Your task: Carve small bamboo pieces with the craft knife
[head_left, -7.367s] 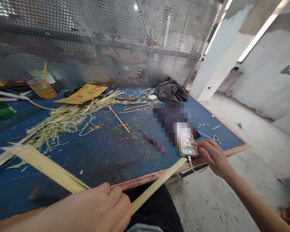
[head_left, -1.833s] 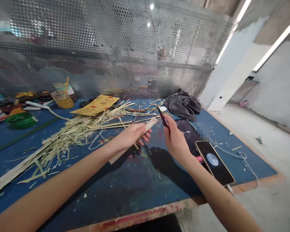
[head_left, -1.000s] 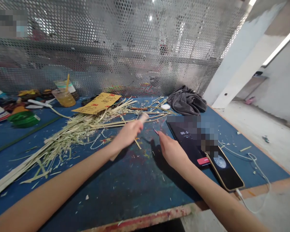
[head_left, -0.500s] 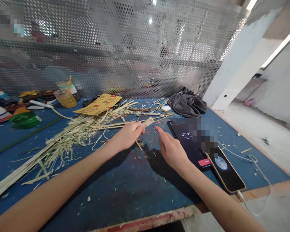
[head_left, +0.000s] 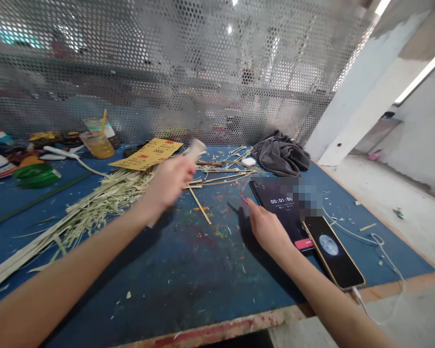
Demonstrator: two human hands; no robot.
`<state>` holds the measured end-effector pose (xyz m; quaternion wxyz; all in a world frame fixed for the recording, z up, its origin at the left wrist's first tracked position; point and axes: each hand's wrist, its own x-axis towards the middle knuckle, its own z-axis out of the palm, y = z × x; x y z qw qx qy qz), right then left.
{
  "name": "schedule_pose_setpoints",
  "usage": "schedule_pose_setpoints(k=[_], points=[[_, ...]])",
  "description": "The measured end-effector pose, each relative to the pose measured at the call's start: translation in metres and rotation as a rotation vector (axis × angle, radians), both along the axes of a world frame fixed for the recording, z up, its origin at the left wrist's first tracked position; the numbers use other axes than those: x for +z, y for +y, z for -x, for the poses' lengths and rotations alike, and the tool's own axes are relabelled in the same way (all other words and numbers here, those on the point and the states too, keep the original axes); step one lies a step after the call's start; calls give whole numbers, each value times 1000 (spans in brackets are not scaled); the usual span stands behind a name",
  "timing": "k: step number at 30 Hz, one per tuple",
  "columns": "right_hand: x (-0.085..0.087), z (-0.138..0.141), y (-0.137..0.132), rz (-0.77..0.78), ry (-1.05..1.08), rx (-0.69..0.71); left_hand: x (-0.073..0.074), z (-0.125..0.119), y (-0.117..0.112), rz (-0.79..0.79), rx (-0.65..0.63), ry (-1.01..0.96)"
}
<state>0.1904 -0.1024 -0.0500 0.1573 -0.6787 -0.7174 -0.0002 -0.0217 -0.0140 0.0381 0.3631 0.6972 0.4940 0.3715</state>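
Note:
My left hand (head_left: pixel 168 183), slightly blurred, is closed around a pale flat piece (head_left: pixel 196 149) that looks like bamboo or wood. Its upper end sticks out above the fist, and a pale end shows below the palm. My right hand (head_left: pixel 268 227) pinches a thin dark reddish stick-like tool (head_left: pixel 243 198) whose tip points up and left; I cannot make out its kind. A loose thin strip (head_left: pixel 200 206) lies on the blue tabletop (head_left: pixel 188 275) between the hands. Behind my left hand is a heap of pale plant-like strips and shavings (head_left: pixel 94 198).
Yellow sandpaper (head_left: pixel 145 155) rests on the heap. Left are a plastic cup (head_left: pixel 98 146) and a green round container (head_left: pixel 36 176). A grey cloth (head_left: pixel 282 153) lies at the back. Two phones (head_left: pixel 284 205) (head_left: pixel 335 256) and a white cable (head_left: pixel 387 253) lie right. Perforated metal (head_left: pixel 188 72) stands behind.
My left hand has moved left and up with the pale piece, away from my right hand. The right hand has shifted slightly right and down, still pinching the thin tool.

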Motion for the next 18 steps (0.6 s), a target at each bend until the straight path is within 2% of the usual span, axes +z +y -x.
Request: schedule_pose_setpoints(k=[1, 3, 8, 11, 12, 14, 16, 18], points=[[-1, -3, 2, -3, -4, -23, 5, 3, 2, -30, 68, -57], [-2, -7, 7, -54, -17, -35, 8, 5, 4, 0, 20, 9], [4, -2, 15, -187, -23, -5, -14, -9, -3, -45, -276, 375], [14, 2, 9, -264, 279, 162, -20, -14, -10, -31, -401, 474], [17, 3, 6, -248, 427, 227, -20, -14, -14, -24, -456, 510], [23, 6, 1, -112, 643, 338, -19, -16, -22, -23, -575, 575], [28, 7, -3, 67, 727, 432, -15, -17, -32, -14, -690, 619], [31, 6, -7, 155, 784, 534, -9, -19, -41, 1, -773, 620]])
